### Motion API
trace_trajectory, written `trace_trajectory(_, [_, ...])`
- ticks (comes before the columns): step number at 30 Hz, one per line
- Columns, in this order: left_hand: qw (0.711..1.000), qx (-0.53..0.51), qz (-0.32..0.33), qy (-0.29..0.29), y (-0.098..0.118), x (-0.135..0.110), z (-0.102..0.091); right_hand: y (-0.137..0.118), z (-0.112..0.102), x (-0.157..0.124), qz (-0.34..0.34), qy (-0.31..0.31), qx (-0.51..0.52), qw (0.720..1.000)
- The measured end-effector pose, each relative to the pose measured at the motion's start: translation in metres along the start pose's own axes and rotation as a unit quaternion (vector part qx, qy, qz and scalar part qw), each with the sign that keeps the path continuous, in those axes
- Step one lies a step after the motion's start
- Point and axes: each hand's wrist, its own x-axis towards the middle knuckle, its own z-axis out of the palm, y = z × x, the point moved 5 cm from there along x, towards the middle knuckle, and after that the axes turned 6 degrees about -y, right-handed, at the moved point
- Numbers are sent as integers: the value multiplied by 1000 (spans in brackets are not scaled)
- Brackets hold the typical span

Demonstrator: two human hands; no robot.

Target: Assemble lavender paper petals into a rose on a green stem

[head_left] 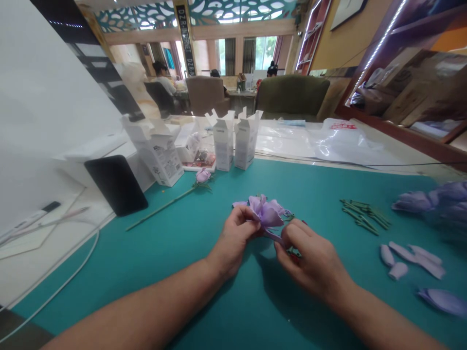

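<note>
A purple artificial flower head [265, 211] sits between my two hands, just above the teal mat [175, 248]. My left hand [233, 240] is closed, its fingers pinching the flower's left side. My right hand [310, 260] is closed too, its fingertips gripping a petal at the flower's lower right; bits of green show under its fingers.
A finished purple flower on a long green stem [171, 199] lies to the left. Green stem pieces [365, 214], loose petals [412, 255] and purple blooms [434, 199] lie right. White opened boxes [233, 138] and a black tablet [116, 184] stand behind. People sit far back.
</note>
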Motion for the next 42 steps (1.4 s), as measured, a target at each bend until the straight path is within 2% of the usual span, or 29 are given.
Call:
trace_trajectory(26, [1000,-22,-12,14,-4,-3,1,2,6,-3,-15,22,-45,999])
trace_trajectory(33, [1000,-22,-18,11,-2,0,-2,6,9,-6,-22,-2,37,999])
trace_trajectory(38, [1000,-22,-7,13,13,7,-10,7,-1,-3,-21,-2,97,995])
trace_trajectory(42, [998,-42,27,44,37,18,-26,20,-3,1,28,-2,71,997])
